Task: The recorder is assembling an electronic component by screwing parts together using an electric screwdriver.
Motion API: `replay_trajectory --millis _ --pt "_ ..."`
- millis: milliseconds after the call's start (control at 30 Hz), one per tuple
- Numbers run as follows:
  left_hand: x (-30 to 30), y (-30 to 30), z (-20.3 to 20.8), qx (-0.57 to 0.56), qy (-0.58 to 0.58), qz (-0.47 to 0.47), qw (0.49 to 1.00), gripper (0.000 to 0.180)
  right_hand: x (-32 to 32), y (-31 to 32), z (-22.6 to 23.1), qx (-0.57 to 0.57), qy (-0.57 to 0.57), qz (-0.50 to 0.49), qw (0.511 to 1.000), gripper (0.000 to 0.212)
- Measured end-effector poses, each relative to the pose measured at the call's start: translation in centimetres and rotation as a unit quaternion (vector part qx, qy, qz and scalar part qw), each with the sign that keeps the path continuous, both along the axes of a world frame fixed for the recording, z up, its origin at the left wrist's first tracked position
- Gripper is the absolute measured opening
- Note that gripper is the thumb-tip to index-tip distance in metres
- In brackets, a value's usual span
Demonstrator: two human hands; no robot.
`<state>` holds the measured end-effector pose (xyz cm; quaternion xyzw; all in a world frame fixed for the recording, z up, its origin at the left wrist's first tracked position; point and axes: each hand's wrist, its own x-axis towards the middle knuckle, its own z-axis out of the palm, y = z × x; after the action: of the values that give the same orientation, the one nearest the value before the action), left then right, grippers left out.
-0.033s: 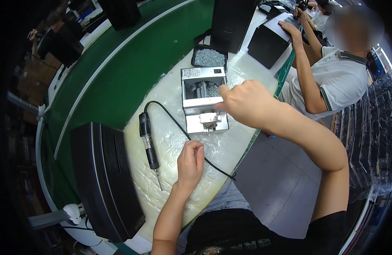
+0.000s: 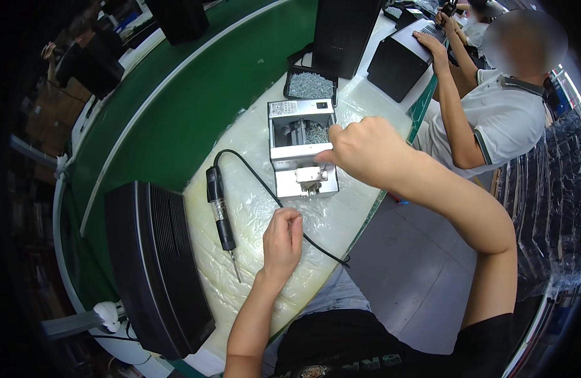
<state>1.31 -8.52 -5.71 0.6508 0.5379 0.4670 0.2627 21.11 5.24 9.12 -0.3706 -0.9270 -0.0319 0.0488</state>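
My right hand [image 2: 366, 148] is closed at the right side of a silver screw feeder [image 2: 300, 153], its thumb by the feeder's front wall. Its other fingers curl out of sight, so what they grip is hidden. Small screws [image 2: 316, 133] lie in the feeder's open hopper, and a metal outlet block [image 2: 310, 177] sits at its front. Below the feeder, my left hand [image 2: 281, 238] is closed, thumb against the curled fingers; whatever it pinches is too small to make out. A black electric screwdriver [image 2: 220, 211] lies to its left, bit towards me.
Behind the feeder stands a black tray of screws [image 2: 310, 85] beside a tall black case [image 2: 344, 38]. Another black ribbed case [image 2: 155, 264] is at left. The screwdriver's cable [image 2: 259, 176] loops across the plastic-covered table [image 2: 253, 217]. A co-worker [image 2: 492, 120] sits at right.
My right hand has shifted very slightly at the feeder's side. The left hand, feeder and screwdriver stay where they were.
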Motion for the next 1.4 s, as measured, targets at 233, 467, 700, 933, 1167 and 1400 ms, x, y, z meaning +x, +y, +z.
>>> replay_trajectory --millis 233,467,700,933,1167,1400 --pt "0.5 0.4 -0.2 0.025 -0.006 0.000 1.000 0.011 -0.1 -0.1 -0.5 -0.020 0.038 0.017 0.999 0.034" --pt "0.4 -0.1 0.1 -0.013 -0.021 0.011 1.000 0.009 0.7 -5.2 1.3 -0.145 0.345 -0.069 0.925 0.015" --pt "1.3 -0.1 0.3 -0.002 -0.041 -0.012 0.999 0.009 1.0 -8.5 0.9 -0.184 0.332 -0.057 0.923 0.012" --pt "1.6 0.1 1.0 0.013 -0.047 -0.017 0.999 0.008 0.7 -8.3 1.0 -0.149 0.335 -0.023 0.930 0.017" --pt "2.2 0.4 0.8 0.024 -0.062 -0.021 0.998 0.007 1.5 -8.5 1.6 -0.150 0.299 -0.022 0.942 0.018" --pt "3.3 1.4 0.4 0.055 -0.032 -0.033 0.997 0.005 2.4 -8.6 2.2 -0.176 0.307 -0.026 0.935 0.016"
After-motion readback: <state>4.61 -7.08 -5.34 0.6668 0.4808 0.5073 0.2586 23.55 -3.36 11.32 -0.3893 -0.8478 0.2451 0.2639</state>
